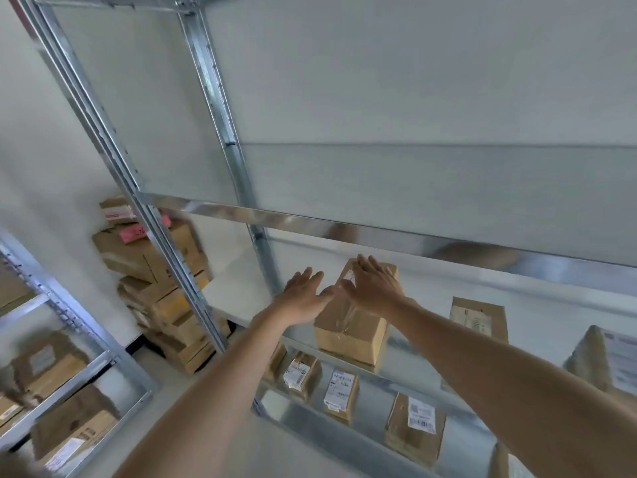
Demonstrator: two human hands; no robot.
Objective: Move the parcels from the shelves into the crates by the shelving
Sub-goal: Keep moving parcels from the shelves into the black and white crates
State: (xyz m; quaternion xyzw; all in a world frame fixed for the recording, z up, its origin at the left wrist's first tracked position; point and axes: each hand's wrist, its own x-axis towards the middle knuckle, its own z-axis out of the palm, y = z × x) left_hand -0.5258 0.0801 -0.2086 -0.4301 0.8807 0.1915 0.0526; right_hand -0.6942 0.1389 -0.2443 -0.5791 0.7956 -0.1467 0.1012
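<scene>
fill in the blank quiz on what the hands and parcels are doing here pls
1. The right hand lies with straight fingers on the ____ of the taped cardboard parcel.
2. The left hand reaches in at that parcel's ____ side.
3. The smaller labelled parcels sit on the metal shelf one level ____ it.

Missing words: top; left; below
</scene>
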